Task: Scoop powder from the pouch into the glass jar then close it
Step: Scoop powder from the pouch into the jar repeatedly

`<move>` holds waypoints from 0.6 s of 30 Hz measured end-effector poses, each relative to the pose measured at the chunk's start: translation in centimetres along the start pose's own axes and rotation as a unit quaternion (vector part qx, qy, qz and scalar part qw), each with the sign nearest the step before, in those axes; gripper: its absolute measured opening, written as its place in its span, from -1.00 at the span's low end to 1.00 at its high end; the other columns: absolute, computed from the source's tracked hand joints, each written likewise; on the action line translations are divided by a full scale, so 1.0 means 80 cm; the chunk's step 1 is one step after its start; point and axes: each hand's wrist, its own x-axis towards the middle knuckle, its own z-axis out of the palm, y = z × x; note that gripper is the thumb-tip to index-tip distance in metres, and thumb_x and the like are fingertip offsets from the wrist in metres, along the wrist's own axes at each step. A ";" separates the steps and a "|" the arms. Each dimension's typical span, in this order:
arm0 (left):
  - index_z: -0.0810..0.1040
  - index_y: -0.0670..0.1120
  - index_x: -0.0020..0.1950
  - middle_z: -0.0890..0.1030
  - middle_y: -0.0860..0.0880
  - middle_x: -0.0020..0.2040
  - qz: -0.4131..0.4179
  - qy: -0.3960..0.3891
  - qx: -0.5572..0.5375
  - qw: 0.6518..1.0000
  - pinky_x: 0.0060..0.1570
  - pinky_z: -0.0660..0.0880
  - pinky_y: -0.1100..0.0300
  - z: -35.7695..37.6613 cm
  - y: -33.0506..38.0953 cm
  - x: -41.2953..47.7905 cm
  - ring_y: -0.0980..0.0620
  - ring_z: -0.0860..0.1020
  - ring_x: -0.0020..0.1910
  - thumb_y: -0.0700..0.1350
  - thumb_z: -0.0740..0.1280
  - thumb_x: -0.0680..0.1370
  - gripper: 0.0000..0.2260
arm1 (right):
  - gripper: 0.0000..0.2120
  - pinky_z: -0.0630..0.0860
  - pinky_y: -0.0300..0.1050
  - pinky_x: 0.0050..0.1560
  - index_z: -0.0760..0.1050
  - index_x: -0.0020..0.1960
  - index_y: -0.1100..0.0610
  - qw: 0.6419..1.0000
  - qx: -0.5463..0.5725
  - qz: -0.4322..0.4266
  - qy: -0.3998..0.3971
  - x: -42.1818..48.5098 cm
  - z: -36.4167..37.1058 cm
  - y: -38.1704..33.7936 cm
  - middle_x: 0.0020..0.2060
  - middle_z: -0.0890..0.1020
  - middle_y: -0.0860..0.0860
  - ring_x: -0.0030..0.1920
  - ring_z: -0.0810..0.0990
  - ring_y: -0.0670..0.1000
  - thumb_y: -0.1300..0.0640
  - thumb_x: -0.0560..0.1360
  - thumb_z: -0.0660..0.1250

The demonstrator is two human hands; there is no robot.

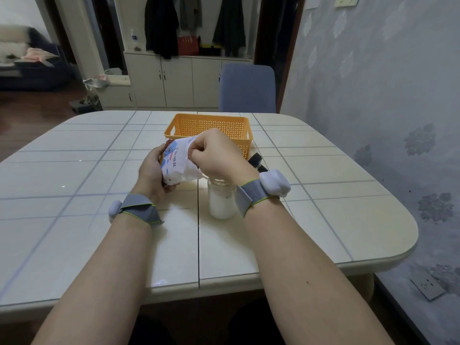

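A white pouch (pixel 177 160) with blue print is held above the table, tilted, with its lower end near the mouth of the glass jar (pixel 221 202). The jar stands upright on the table and is mostly full of white powder. My left hand (pixel 151 170) grips the pouch from the left side and underneath. My right hand (pixel 214 155) pinches the pouch's upper right edge, directly above the jar. A black object (pixel 256 161), perhaps the jar's lid, lies just behind the jar and is partly hidden by my right wrist. No scoop is visible.
An orange plastic basket (pixel 209 128) stands behind my hands on the tiled table (pixel 99 170). A blue chair (pixel 247 88) is at the far edge. A wallpapered wall (pixel 385 95) runs close along the table's right side.
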 end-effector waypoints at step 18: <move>0.60 0.04 -0.15 0.58 0.11 -0.39 -0.002 0.012 -0.002 1.000 -0.52 0.35 0.34 -0.001 0.001 0.001 0.04 0.51 -0.46 0.19 0.34 0.53 -0.76 | -0.82 0.21 -0.26 -0.49 0.64 -0.22 0.28 0.927 0.304 0.188 0.116 -0.022 -0.028 0.033 -0.45 0.45 0.08 -0.47 0.35 0.00 0.19 0.48 0.40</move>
